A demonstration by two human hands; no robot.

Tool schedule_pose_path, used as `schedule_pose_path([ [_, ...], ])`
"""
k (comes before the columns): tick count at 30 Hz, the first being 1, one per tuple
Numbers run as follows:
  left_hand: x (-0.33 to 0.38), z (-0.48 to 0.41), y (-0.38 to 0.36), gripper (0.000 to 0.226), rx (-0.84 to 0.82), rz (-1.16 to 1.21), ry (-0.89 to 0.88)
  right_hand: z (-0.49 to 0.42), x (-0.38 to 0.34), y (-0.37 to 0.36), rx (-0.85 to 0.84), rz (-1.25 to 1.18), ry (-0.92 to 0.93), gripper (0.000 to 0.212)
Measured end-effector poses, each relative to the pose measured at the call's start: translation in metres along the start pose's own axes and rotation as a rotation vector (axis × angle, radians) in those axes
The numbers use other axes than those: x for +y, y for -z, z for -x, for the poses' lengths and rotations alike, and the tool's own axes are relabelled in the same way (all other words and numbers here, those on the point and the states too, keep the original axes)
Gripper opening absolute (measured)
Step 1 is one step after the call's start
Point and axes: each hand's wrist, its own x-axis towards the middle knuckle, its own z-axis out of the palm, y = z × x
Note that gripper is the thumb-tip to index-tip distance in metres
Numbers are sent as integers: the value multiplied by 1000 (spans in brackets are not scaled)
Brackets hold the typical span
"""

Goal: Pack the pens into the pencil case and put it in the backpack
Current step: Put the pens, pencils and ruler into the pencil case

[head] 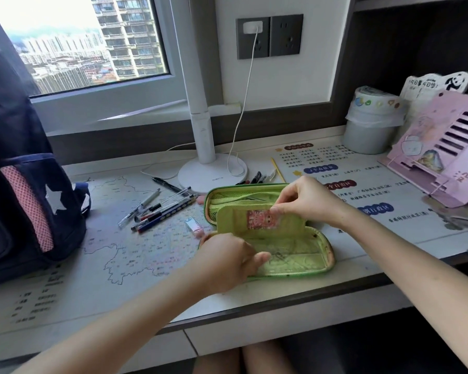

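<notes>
Pencil case (295, 255) unzipped, left grip (224, 263) curled round its near edge, right grip (305, 202) pinching its inner flap (233, 221).

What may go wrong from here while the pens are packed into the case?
Some pens lie behind the pencil case, beside the lamp base, and may be overlooked. If the right hand releases the inner flap it pinches, the flap may fall over the compartment. The case lies near the desk edge; a push might slide it off.
</notes>
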Motion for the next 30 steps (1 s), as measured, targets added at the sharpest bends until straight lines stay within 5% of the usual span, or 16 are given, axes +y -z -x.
schedule_pose_path([
  [8,-38,21,56,56,479,254,242,31,-1,9,-449,115,78,12],
  [17,-87,-19,27,17,534,332,549,-20,19,-10,304,307,-45,16],
  [20,-92,-28,21,16,529,357,579,-34,32,-15,174,577,-238,31],
  [23,-90,-37,15,11,445,367,510,-39,43,-23,44,599,-283,29],
  [27,-66,-57,3,9,333,332,257,-41,50,-33,59,577,-227,16],
  [30,-39,-81,-5,17,274,282,162,-43,63,-30,279,408,-208,12],
])
